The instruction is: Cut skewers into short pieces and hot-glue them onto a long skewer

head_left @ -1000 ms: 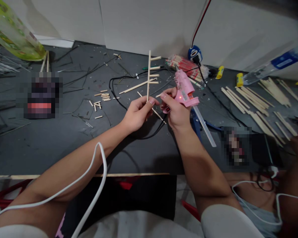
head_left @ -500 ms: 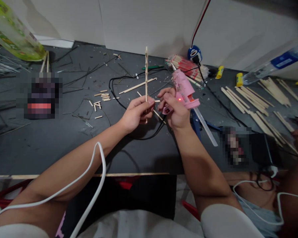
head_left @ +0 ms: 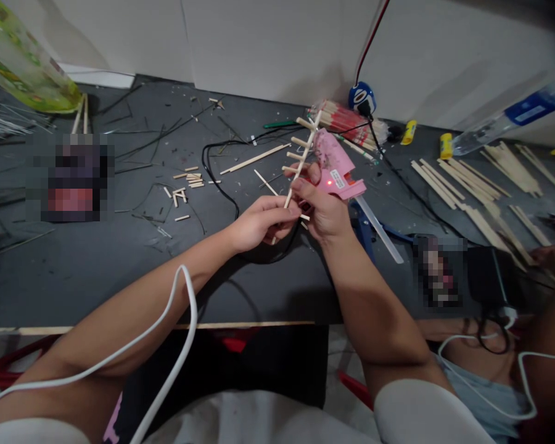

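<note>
My left hand (head_left: 261, 223) pinches the lower end of a thin wooden stick (head_left: 309, 143), which leans up to the right. Several short wooden pegs stick out from its left side like rungs. In my right hand (head_left: 327, 213) is a pink hot glue gun (head_left: 335, 155) with a small red light lit. A translucent glue stick (head_left: 380, 233) runs out of its back end. The gun's nozzle is hidden behind the upper part of the stick. My right fingertips are close to the stick, near my left fingers; whether they touch it I cannot tell.
Short cut wood pieces (head_left: 194, 177) lie left of my hands. Longer sticks (head_left: 469, 179) are spread at the right, near a plastic bottle (head_left: 490, 129). A black cable (head_left: 205, 154) loops behind my hands. Another person's hand (head_left: 552, 256) is at the right edge.
The wooden stick has tilted from upright to the right, so its side pegs now show. My left hand has moved slightly right and down; the glue gun has turned slightly.
</note>
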`<state>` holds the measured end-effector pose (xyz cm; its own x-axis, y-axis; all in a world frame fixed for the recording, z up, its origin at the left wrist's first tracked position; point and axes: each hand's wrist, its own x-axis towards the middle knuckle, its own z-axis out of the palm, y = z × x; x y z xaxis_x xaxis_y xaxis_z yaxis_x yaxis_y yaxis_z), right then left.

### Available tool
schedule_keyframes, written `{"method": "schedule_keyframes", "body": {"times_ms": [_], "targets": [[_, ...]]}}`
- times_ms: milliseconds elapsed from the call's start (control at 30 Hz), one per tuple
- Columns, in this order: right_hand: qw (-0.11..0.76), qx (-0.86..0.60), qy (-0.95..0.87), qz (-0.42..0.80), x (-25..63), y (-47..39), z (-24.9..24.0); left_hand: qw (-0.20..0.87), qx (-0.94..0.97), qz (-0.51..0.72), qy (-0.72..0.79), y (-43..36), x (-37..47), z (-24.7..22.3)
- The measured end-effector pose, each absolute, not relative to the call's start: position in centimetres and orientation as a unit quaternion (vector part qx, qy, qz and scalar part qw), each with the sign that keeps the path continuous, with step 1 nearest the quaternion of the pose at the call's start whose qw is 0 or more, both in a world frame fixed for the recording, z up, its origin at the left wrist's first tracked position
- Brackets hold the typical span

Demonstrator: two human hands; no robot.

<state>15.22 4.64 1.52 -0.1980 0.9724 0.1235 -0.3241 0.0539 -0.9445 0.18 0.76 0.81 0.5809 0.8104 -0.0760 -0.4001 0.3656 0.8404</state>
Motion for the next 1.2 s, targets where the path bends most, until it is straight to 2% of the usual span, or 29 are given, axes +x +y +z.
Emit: {"method": "schedule_keyframes", "body": {"times_ms": [200,467,667,1200], "targets": [[0.551,-0.335,-0.471,0.602,15.2,4.7,1.5,0.734,0.440,0.421,0.302,0.8,0.7,0.7],[0.563,-0.338,-0.463,0.595,15.4,5.0,1.3,0.818,0.378,0.385,0.201,0.8,-0.2,1.1],[0.513,-0.326,-0.485,0.629,15.5,4.9,1.2,0.824,0.373,0.389,0.174,1.2,-0.5,1.1],[0.576,-0.412,-0.466,0.530,16.6,6.1,2.0,0.814,0.372,0.402,0.193,1.4,-0.9,1.2]]}}
